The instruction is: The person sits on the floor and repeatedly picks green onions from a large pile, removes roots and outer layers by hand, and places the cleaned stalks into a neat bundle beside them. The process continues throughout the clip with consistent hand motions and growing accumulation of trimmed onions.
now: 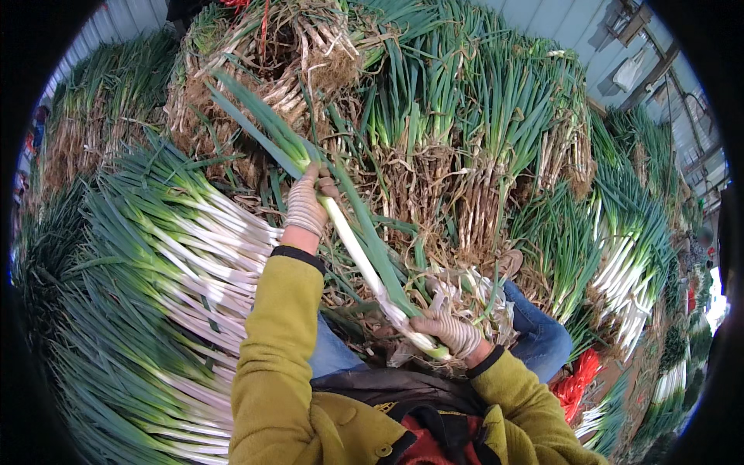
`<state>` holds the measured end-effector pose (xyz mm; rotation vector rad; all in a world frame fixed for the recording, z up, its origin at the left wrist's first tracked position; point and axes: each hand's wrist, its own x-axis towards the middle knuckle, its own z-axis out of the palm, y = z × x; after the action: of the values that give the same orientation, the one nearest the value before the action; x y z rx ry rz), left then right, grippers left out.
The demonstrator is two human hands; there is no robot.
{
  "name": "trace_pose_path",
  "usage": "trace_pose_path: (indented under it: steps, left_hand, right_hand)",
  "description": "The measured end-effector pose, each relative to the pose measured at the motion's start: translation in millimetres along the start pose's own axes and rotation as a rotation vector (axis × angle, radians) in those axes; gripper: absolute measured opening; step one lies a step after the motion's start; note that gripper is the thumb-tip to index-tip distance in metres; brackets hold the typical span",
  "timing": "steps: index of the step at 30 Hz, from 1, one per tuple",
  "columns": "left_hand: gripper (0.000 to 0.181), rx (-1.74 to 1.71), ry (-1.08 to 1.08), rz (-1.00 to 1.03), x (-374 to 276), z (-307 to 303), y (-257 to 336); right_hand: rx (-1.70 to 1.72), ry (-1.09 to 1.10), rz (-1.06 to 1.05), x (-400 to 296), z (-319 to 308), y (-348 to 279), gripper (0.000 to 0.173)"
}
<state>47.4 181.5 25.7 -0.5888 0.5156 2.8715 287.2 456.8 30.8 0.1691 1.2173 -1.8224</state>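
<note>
A long green onion stalk (351, 238) slants across my lap, its leaves up at the left and its root end low at the right. My left hand (308, 200), in a striped work glove, grips it where the white shank turns green. Close to the root end, my right hand (450, 332), gloved alike, is closed on the stalk's outer layer. A green leaf (372, 250) runs down beside the shank to that hand and seems partly peeled away. My right fingers hide the exact point of grip.
Clean white-shanked onions (197, 273) lie in a large pile at my left. Unpeeled bundles (442, 157) with dry roots stand ahead. Peeled skins and scraps (474, 296) litter the ground between my legs. Red plastic twine (575, 383) lies by my right knee (537, 334); more white onions (625, 267) rest beyond.
</note>
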Motion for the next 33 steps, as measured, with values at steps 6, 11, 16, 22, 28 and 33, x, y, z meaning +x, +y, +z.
trace_pose_path:
  steps: [6,11,16,22,28,33]
  left_hand:
    - [0.016,0.334,-0.054,-0.187,-24,0,-65]
    - [0.017,0.119,0.004,-0.188,12,-5,-20]
    - [0.02,0.132,0.104,0.049,37,-24,21]
    - [0.022,0.175,0.148,0.18,51,-49,40]
    - [0.028,0.01,0.104,0.028,57,-57,77]
    - [0.029,-0.042,-0.071,-0.28,34,-30,1]
  right_hand:
    - [0.068,-0.071,-0.116,18,31,-32,0.042]
    - [0.398,-0.146,-0.075,-19,11,12,0.052]
    - [0.24,0.096,-0.097,-110,-13,40,0.037]
    - [0.049,0.444,-0.04,-223,-48,67,0.053]
    - [-0.089,0.455,0.169,-269,-57,62,0.047]
    - [-1.432,0.275,0.258,-138,-21,-12,0.061]
